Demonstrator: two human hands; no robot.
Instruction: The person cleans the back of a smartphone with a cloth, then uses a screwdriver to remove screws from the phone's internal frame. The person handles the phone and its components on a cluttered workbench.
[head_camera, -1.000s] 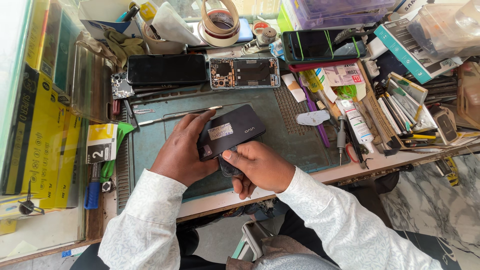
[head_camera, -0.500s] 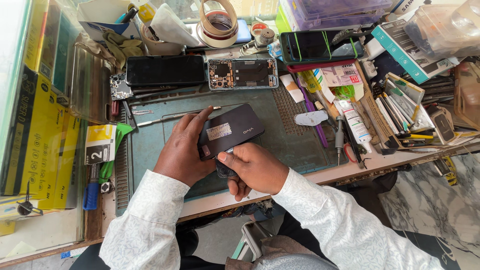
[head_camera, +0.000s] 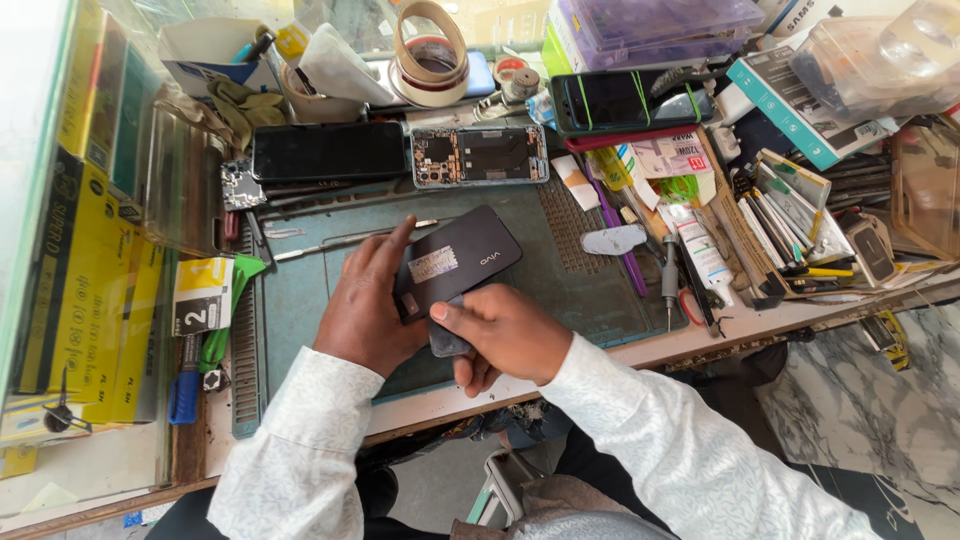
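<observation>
Both hands hold a dark phone back cover (head_camera: 462, 259) with a pale sticker on it, tilted over the green work mat (head_camera: 580, 290). My left hand (head_camera: 368, 305) grips its left side, fingers wrapped over the top edge. My right hand (head_camera: 505, 335) holds the lower corner, thumb pressed on the cover's lower edge. An opened phone body (head_camera: 480, 156) showing its inner parts lies at the mat's far edge, beside a black phone screen (head_camera: 328, 151).
Metal tweezers (head_camera: 345, 240) lie on the mat near my left hand. A white pry tool (head_camera: 614, 240), a glue tube (head_camera: 700, 250) and tool trays (head_camera: 790, 215) crowd the right. Tape rolls (head_camera: 430, 55), another phone (head_camera: 625, 98) and boxes sit behind. Yellow boxes (head_camera: 95, 290) stand left.
The view has shifted slightly. My right thumb has slid along the cover's lower edge; both hands keep hold of the cover in about the same place.
</observation>
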